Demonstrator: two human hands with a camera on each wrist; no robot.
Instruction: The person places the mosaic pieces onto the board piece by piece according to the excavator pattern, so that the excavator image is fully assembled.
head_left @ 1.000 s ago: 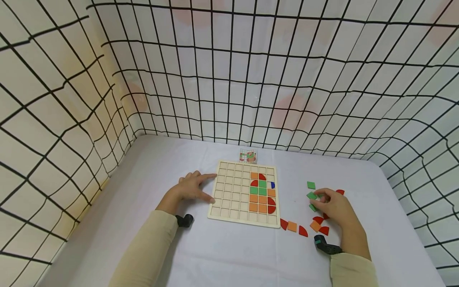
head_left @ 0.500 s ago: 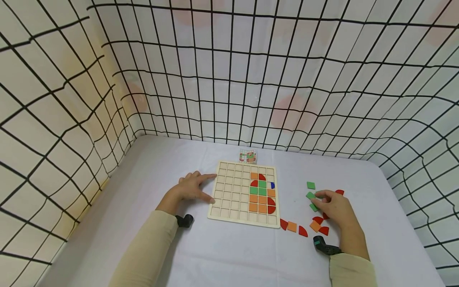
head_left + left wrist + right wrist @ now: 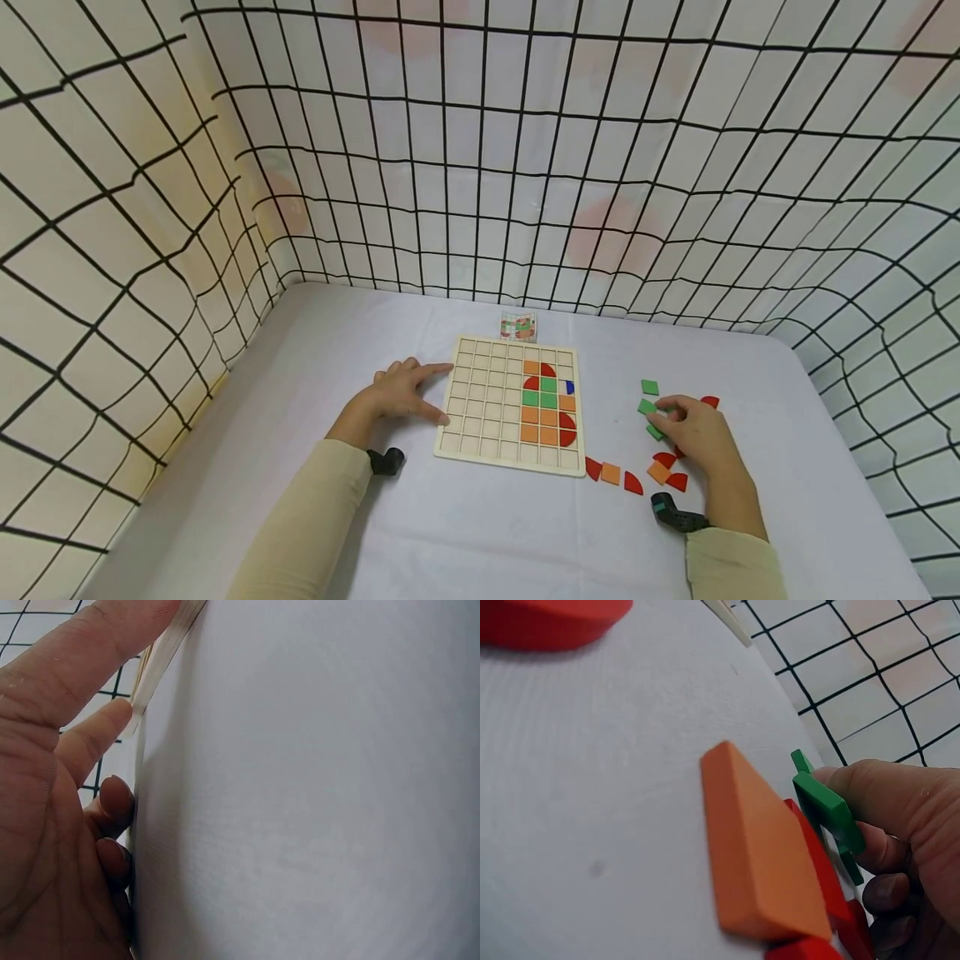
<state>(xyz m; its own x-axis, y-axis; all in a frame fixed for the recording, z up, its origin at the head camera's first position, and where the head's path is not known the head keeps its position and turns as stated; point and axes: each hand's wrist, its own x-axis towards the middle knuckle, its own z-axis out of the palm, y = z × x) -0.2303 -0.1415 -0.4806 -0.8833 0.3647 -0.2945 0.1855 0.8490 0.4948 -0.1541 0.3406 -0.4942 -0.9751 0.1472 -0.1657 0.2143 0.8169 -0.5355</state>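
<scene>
My left hand [image 3: 402,389] spreads its thumb and index finger against the left edge of a wooden grid board [image 3: 480,450]. In the left wrist view, those fingers reach the board's pale edge [image 3: 166,656]. Orange squares [image 3: 531,424], green squares [image 3: 540,398], red quarter-round tiles [image 3: 567,429] and a small blue piece [image 3: 570,387] fill part of the board's right side. To the right, my right hand [image 3: 697,429] pinches with curled thumb and index finger at a green square tile [image 3: 647,407]. Another green tile [image 3: 829,806] lies right by the thumb; the fingers partly hide these tiles.
Another green tile [image 3: 649,387] lies just beyond the right hand. Red quarter-rounds [image 3: 633,482] and orange squares [image 3: 659,472] lie loose toward the front right. A small patterned card [image 3: 518,327] stands behind the board. Black wire mesh [image 3: 480,158] encloses the white table [image 3: 480,533].
My right hand has shifted slightly left, and the green tiles at its fingertips have shifted and turned a little. The left hand and board stay put.
</scene>
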